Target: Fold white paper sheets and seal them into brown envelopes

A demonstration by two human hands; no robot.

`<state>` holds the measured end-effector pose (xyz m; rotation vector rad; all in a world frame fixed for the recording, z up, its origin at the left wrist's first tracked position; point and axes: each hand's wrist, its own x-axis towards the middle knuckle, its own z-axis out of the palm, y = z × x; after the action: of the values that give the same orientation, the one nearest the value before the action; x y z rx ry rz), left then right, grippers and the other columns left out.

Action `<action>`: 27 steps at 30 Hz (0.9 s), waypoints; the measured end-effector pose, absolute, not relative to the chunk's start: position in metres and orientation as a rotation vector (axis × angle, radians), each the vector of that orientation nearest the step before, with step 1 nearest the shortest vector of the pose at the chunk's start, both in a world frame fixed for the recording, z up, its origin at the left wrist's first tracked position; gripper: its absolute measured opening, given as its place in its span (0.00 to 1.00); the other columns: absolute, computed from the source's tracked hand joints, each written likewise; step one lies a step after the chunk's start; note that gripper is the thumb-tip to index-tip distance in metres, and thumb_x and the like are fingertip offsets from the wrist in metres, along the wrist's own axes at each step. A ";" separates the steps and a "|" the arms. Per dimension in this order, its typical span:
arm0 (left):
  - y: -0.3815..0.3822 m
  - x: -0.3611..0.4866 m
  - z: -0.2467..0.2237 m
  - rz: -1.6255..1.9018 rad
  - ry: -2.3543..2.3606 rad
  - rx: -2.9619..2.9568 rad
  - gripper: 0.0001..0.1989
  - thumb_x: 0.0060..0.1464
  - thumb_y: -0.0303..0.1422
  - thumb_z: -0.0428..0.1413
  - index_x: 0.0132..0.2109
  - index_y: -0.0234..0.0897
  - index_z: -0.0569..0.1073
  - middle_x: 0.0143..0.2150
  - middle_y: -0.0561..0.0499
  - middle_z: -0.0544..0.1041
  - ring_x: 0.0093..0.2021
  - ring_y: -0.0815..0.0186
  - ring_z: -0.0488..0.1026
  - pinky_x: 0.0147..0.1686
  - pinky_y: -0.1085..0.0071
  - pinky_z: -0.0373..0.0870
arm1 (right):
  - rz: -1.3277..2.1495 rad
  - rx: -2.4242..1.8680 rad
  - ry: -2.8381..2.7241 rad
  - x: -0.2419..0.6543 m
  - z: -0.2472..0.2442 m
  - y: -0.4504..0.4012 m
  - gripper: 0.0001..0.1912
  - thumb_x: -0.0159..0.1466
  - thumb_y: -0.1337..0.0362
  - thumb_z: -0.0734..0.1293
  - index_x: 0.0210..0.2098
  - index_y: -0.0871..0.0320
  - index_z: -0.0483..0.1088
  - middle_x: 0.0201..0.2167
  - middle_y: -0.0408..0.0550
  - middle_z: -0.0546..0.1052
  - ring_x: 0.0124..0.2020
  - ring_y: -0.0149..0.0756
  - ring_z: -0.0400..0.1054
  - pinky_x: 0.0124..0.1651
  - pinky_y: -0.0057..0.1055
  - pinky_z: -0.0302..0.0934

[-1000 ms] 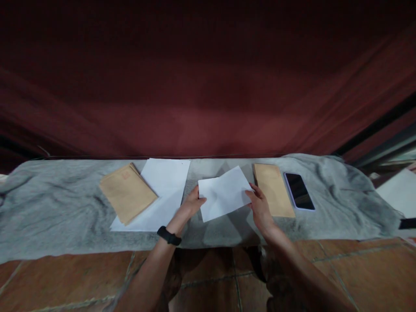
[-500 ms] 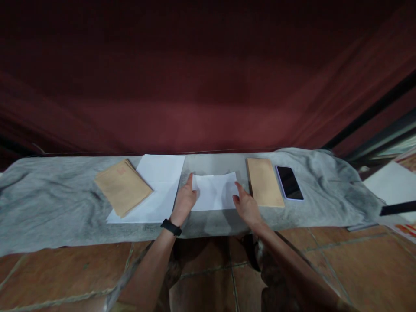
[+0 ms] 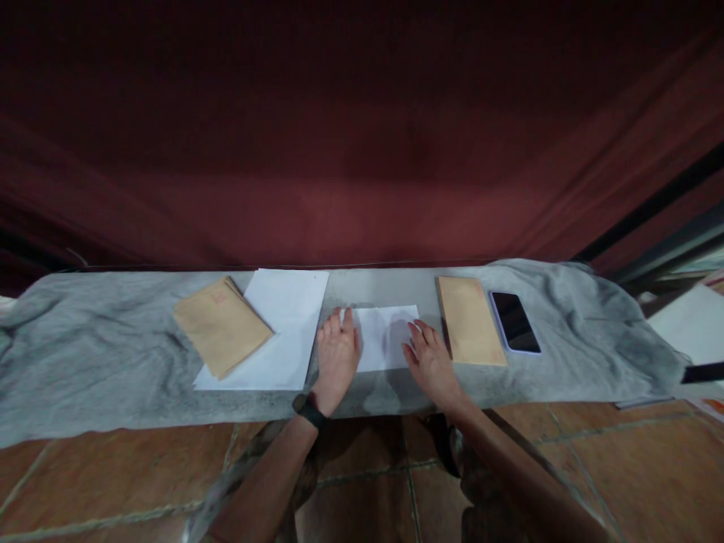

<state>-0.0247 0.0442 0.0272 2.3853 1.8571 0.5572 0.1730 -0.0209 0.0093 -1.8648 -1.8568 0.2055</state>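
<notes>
Paper [image 3: 385, 335], white and folded to a small rectangle, is seen in the head view lying flat on the grey cloth [image 3: 84, 354], between the sheets [image 3: 286, 320] and the right envelope [image 3: 468, 330]. It is pressed down by both hands. The left hand [image 3: 338, 354] is laid open and flat, fingers together, over the paper's left edge; a black band [image 3: 309, 412] is worn at its wrist. The right hand [image 3: 430, 360] is also spread open, with its fingertips [image 3: 415, 332] set on the paper's lower right part. Nothing is gripped by either hand.

The paper's far edge is kept close to the cloth's back border, under the red curtain [image 3: 362, 151]. A strip of bare cloth is left between paper and sheets, and a narrower one between paper and right envelope. The left envelopes [image 3: 222, 326] are stacked askew on the sheets. The phone [image 3: 514, 322] is placed just beside the right envelope. Wide free cloth is seen far left. The cloth's near edge is bordered by floor tiles [image 3: 113, 467].

Against half a second ago, both hands are moved further onto the paper, the left one now covering its edge rather than touching it from the side. A second ago the paper was held tilted above the cloth.
</notes>
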 end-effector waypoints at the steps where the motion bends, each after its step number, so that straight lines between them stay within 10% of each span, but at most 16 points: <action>1: 0.039 -0.017 0.024 0.586 1.747 2.454 0.26 0.65 0.29 0.45 0.68 0.29 0.62 0.70 0.32 0.62 0.70 0.47 0.59 0.67 0.48 0.57 | 0.277 -1.772 -1.849 0.167 0.007 -0.019 0.27 0.74 0.57 0.54 0.67 0.64 0.62 0.67 0.63 0.65 0.68 0.50 0.57 0.68 0.50 0.56; 9: 0.013 0.017 -0.020 0.449 1.460 2.549 0.34 0.62 0.28 0.45 0.73 0.28 0.49 0.74 0.33 0.54 0.75 0.49 0.45 0.71 0.44 0.47 | 0.521 -1.597 -1.922 0.133 -0.016 -0.008 0.31 0.76 0.51 0.47 0.74 0.57 0.47 0.73 0.52 0.54 0.74 0.39 0.46 0.74 0.46 0.46; 27: 0.024 -0.007 -0.021 0.548 1.712 2.391 0.31 0.66 0.35 0.43 0.72 0.25 0.52 0.74 0.33 0.53 0.75 0.53 0.45 0.71 0.49 0.48 | 0.055 -1.853 -1.934 0.153 -0.028 -0.015 0.33 0.75 0.51 0.51 0.72 0.67 0.52 0.72 0.63 0.54 0.73 0.50 0.47 0.72 0.51 0.45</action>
<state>-0.0070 0.0239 -0.0209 2.3910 1.7120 0.5484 0.1529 -0.0146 -0.0281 -1.8529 -1.9338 0.0552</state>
